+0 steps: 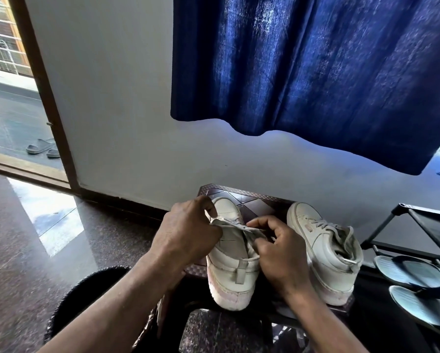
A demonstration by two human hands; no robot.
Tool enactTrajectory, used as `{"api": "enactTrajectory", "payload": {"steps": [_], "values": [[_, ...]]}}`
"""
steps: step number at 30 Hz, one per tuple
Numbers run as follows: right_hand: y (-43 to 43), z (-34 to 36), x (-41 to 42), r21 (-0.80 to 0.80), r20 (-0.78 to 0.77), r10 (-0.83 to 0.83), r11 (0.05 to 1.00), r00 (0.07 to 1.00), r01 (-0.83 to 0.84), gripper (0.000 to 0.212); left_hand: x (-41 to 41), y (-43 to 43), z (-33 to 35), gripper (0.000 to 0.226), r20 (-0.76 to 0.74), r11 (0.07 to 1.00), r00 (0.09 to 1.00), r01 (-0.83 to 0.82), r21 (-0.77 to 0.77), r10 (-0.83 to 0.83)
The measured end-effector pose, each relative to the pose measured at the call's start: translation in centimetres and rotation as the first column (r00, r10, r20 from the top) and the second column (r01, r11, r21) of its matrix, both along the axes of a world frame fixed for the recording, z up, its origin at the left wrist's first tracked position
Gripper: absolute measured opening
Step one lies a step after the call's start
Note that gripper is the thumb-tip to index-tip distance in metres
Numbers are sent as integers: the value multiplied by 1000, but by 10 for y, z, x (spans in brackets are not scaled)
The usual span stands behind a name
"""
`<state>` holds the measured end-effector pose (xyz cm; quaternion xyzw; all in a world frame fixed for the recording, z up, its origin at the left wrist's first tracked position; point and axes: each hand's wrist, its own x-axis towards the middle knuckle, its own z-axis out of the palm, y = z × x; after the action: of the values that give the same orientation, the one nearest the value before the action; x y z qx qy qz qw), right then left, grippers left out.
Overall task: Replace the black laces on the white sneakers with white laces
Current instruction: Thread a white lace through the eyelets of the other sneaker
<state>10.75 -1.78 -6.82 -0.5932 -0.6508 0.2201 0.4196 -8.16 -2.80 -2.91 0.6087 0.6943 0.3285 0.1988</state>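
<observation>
- A small dark brown desk (258,198) with a patterned top stands against a white wall (127,123), on a polished, speckled stone floor (22,250).
- A blue curtain (303,67) hangs over the wall above it. At the far left is an open doorway with a brown frame (44,93).
- Both white sneakers are on the desk, toes to the wall. The held sneaker (230,268) is in the middle and the other sneaker (331,256) is just beside it on the right, threaded with a pale lace (324,224).
- The left grip (188,231) pinches the held sneaker's upper edge.
- The right grip (281,256) has its fingers curled and pinching at the lacing. Whether they pinch lace or flap cannot be told.
- The hands hide most of the lacing.
- At the right is a black rack (417,220) with pale blue flip-flops (410,273).
- Grey slippers (41,147) lie outside the doorway.
</observation>
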Motion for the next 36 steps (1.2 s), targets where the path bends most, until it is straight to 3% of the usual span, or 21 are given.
{"api": "enactTrajectory", "payload": {"steps": [5, 9, 13, 15, 18, 20, 24, 26, 28, 31, 36], "values": [[-1, -2, -3, 5, -47, 9, 1000, 999, -9, 33, 2, -1, 0, 12, -3, 1000, 1000, -15, 2, 15], [0, -4, -5, -6, -54, 3, 1000, 999, -4, 26, 1, 0, 1, 23, -74, 999, 997, -33, 38, 35], [-2, -5, -6, -12, -172, 42, 999, 984, -45, 13, 8, -6, 2, 38, -243, 955, 962, 184, 234, -126], [-3, -5, -5, -9, -199, 42, 999, 979, -45, 14, 13, -12, 6, 33, -380, 928, 913, 263, 265, -150], [-3, -6, -5, -12, -146, 47, 999, 988, -49, 24, 23, -17, 12, 23, -577, 955, 804, 264, 133, -142], [-3, -4, -7, 30, -107, 75, 997, 991, -72, 28, 26, -15, 16, 26, -629, 978, 762, 210, 16, -153], [-4, -2, -10, 100, -51, 101, 990, 994, -95, 32, 29, -5, 19, 25, -665, 978, 722, 195, -71, -192], [-3, -2, -7, 130, 10, 98, 987, 995, -98, 24, 30, -3, 19, 22, -674, 969, 709, 241, -45, -208], [-1, 0, -4, 137, 67, 122, 982, 990, -130, 33, 23, -3, 20, 24, -677, 957, 706, 291, 12, -206], [0, 9, -3, 135, 140, 211, 964, 967, -230, 40, 12, -3, 19, 29, -653, 941, 728, 332, 68, -210], [2, 12, -5, 97, 288, 266, 948, 920, -305, 30, 3, 1, 4, 35, -538, 920, 814, 355, 164, -218]]}}
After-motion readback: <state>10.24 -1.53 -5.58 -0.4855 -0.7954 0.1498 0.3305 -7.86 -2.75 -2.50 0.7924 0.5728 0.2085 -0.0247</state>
